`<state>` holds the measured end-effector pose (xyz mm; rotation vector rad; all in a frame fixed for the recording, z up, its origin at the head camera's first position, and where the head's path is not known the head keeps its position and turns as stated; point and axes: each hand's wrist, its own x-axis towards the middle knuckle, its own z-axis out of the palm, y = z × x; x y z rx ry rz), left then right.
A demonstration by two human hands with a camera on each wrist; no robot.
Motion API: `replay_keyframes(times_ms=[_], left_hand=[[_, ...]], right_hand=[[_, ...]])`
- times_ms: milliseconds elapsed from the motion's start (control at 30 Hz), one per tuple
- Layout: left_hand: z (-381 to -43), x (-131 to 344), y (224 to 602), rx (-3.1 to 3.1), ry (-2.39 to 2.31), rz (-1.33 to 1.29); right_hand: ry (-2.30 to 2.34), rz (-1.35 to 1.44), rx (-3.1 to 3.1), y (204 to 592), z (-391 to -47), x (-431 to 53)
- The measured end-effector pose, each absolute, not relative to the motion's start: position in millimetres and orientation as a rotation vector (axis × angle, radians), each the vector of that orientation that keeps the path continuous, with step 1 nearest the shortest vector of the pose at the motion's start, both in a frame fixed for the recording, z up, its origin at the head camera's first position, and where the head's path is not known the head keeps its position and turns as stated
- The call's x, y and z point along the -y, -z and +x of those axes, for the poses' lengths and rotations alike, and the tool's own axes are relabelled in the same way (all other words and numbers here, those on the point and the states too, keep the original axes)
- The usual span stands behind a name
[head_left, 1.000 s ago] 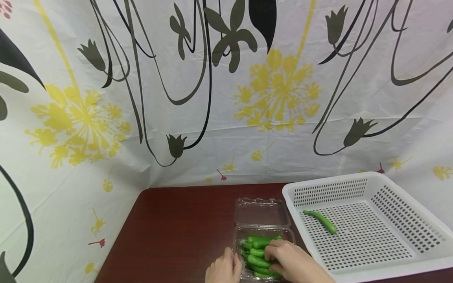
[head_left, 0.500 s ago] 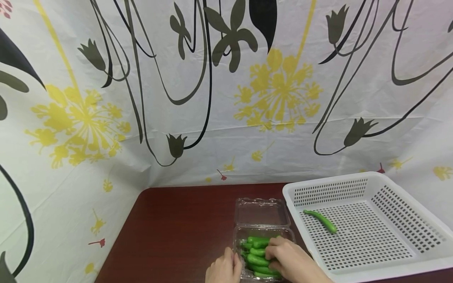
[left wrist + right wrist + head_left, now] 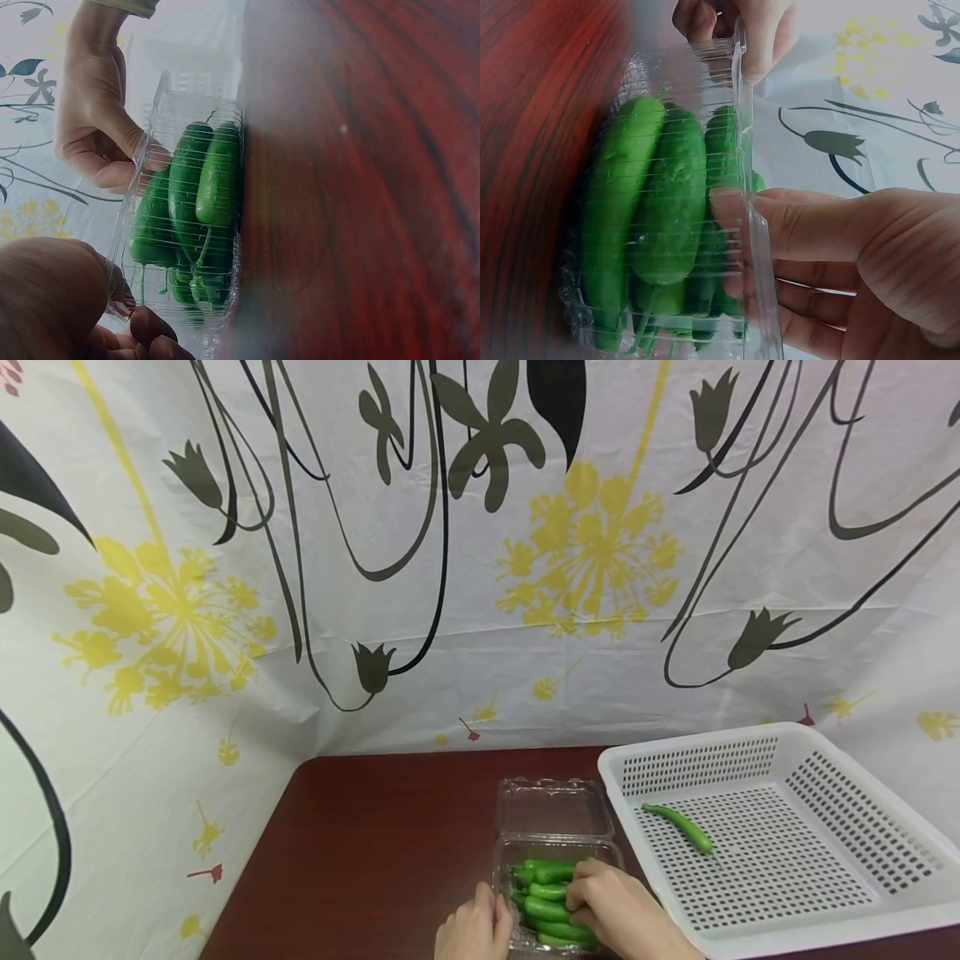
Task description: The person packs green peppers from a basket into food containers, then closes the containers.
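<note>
A clear plastic clamshell container [image 3: 501, 852] lies on the table with its lid [image 3: 555, 810] folded back. Several green chili peppers [image 3: 546, 910] lie side by side in it. My left hand [image 3: 472, 927] pinches the container's left wall; in the left wrist view, its thumb and fingers close round the rim. From the right, my right hand [image 3: 622, 906] reaches into the container. Its thumb [image 3: 810, 225] and fingers dip past the rim and pinch an upper pepper at its right end. The fingertips are partly hidden in the head view.
To the right stands a white perforated plastic basket [image 3: 825, 935], with one green chili pepper [image 3: 681, 828] on its floor near the left wall. A dark red wooden table [image 3: 375, 852] carries everything. Behind it hangs a flower-printed cloth [image 3: 450, 635].
My right hand has shifted very slightly to the right among the peppers in the container. My left hand stays on the left wall.
</note>
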<state>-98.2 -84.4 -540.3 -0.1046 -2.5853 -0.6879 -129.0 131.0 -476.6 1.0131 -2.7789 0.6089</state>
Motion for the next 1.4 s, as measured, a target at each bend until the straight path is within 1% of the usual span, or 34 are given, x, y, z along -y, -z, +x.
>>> replay_keyframes(times_ms=[300,667,867,1400], left_hand=[[-98.8,85.9,539.8,2.606,0.686,-0.106],[-100.1,86.6,537.1,2.592,0.674,-0.128],[-99.5,86.2,536.5,2.588,0.654,-0.122],[-97.9,86.2,537.3,2.6,0.661,-0.119]], right_hand=[[-0.59,0.95,2.786,475.1,-129.6,-130.3],[-0.537,0.969,2.753,473.9,-128.3,-131.5],[-0.566,0.977,2.789,473.3,-130.8,-132.6],[-0.623,0.884,2.744,461.8,-135.5,-142.0]])
